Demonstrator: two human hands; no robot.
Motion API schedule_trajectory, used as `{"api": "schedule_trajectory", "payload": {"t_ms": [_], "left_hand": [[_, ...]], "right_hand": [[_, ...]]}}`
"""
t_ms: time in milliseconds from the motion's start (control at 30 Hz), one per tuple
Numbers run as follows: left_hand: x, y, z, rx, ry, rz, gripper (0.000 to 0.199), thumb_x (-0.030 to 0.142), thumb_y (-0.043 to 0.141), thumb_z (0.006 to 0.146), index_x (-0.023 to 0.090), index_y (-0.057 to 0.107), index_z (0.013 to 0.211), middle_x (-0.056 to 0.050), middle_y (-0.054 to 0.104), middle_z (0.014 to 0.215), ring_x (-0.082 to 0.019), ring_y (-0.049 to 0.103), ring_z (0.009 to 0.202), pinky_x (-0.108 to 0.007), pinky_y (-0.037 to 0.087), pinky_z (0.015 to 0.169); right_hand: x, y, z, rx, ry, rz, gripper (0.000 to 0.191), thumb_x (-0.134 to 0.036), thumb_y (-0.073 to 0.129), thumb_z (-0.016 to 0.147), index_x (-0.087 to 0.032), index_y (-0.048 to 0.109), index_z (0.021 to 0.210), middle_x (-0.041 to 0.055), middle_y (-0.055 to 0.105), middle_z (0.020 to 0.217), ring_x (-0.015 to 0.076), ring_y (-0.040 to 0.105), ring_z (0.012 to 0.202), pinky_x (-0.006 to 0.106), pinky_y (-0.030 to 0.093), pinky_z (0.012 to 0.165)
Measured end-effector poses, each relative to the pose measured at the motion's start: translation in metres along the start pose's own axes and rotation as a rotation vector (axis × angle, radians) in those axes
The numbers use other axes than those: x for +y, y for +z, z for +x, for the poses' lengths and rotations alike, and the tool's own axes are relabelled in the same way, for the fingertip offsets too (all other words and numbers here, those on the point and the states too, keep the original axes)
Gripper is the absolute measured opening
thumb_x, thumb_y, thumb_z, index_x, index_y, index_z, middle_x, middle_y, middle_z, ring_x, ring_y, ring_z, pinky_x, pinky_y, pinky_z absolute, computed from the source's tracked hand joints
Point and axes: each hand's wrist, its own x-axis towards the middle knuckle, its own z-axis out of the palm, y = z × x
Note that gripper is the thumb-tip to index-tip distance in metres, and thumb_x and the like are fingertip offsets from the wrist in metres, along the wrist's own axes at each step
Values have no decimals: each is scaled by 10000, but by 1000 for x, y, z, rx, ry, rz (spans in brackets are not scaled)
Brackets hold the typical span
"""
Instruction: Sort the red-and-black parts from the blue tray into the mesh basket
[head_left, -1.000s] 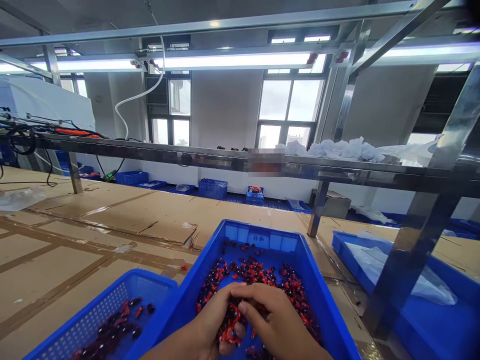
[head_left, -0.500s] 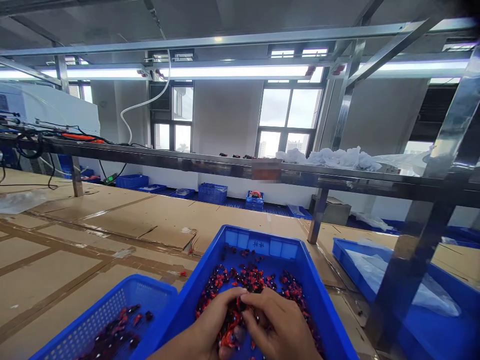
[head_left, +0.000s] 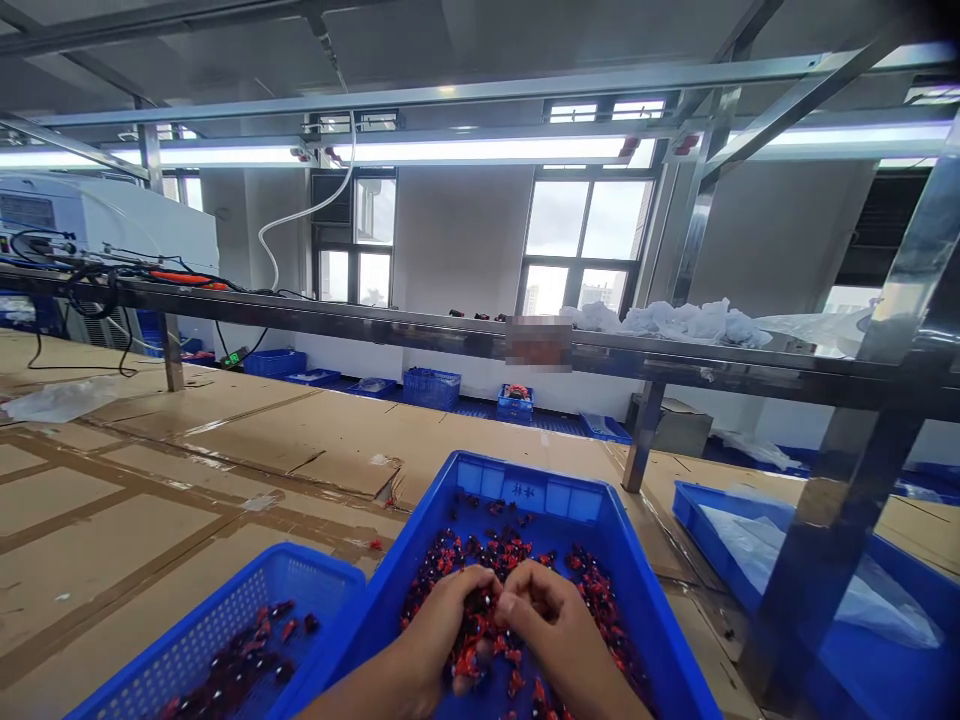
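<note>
Both hands are over a deep blue bin point(head_left: 637, 560) strewn with small red-and-black pieces point(head_left: 510, 545). My left hand point(head_left: 435, 630) is curled, palm up, around several of these small pieces, with its thumb and forefinger raised at the top. Beside it, my right hand point(head_left: 559, 625) is closed, its thumb and forefinger pinched together close to the left fingertips. What the right fingers hold, if anything, is too small or hidden. Loose red-and-black pieces lie below the hands on the bin floor.
A perforated blue basket point(head_left: 217, 610) with more dark red pieces stands at the left. On the right, a blue tray point(head_left: 697, 500) holds clear plastic bags, behind a metal post point(head_left: 832, 560). Cardboard point(head_left: 300, 450) covers the table. A metal shelf rail point(head_left: 420, 330) crosses ahead.
My right hand has drawn slightly away from the left, and its fingers are curled more tightly. The left hand still cups the pieces. The view has shifted slightly left.
</note>
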Motion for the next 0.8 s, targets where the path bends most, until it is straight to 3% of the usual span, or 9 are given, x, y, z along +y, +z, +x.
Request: {"api": "schedule_trajectory", "payload": {"t_ms": [67, 133, 233, 333, 467, 600, 800], "left_hand": [[0, 1, -1, 37, 7, 53, 328, 515, 529, 755, 187, 541, 745, 36, 475, 550, -69, 380, 356, -140, 165, 272], [0, 1, -1, 50, 25, 96, 291, 478, 498, 768, 193, 543, 730, 41, 454, 528, -71, 362, 343, -144, 171, 265], [-3, -1, 1, 43, 35, 149, 292, 474, 475, 780, 196, 551, 733, 40, 444, 506, -84, 361, 338, -155, 187, 254], [-11, -5, 8, 27, 19, 185, 338, 528, 509, 769, 194, 560, 764, 37, 468, 503, -93, 373, 336, -163, 201, 256], [-18, -7, 12, 3, 17, 189, 369, 565, 534, 752, 196, 547, 734, 45, 452, 454, -91, 348, 304, -171, 204, 268], [-10, -2, 3, 6, -52, 194, 422, 562, 456, 798, 183, 524, 624, 28, 447, 448, -76, 336, 301, -171, 195, 267], [1, 3, -4, 10, -12, 147, 392, 553, 468, 796, 181, 575, 727, 40, 444, 496, -82, 349, 337, -163, 204, 259]], "right_hand": [[-2, 2, -4, -39, -173, -397, 114, -233, 625, 755, -208, 670, 856, -51, 508, 553, 101, 437, 487, 212, 373, 514], [-4, 1, -9, -105, -276, -655, 258, -172, 609, 757, -247, 689, 991, -18, 652, 685, 136, 564, 590, 235, 421, 604], [-2, 0, -10, -183, -333, -864, 350, -138, 578, 779, -275, 660, 1089, 12, 742, 937, 191, 682, 801, 259, 468, 727], [4, 0, -8, -211, -338, -1011, 391, -117, 587, 769, -275, 633, 1124, 18, 746, 1011, 219, 701, 892, 268, 481, 764], [10, 1, -7, -203, -424, -1076, 322, -127, 600, 783, -266, 633, 1073, 11, 742, 1007, 209, 701, 877, 263, 478, 756], [5, -1, -9, -78, -421, -970, 177, -147, 636, 769, -241, 630, 919, -28, 719, 796, 156, 673, 715, 217, 445, 635], [1, -7, -10, 66, -543, -892, 97, -199, 638, 794, -220, 624, 888, -46, 591, 612, 109, 538, 506, 209, 375, 519]]}}
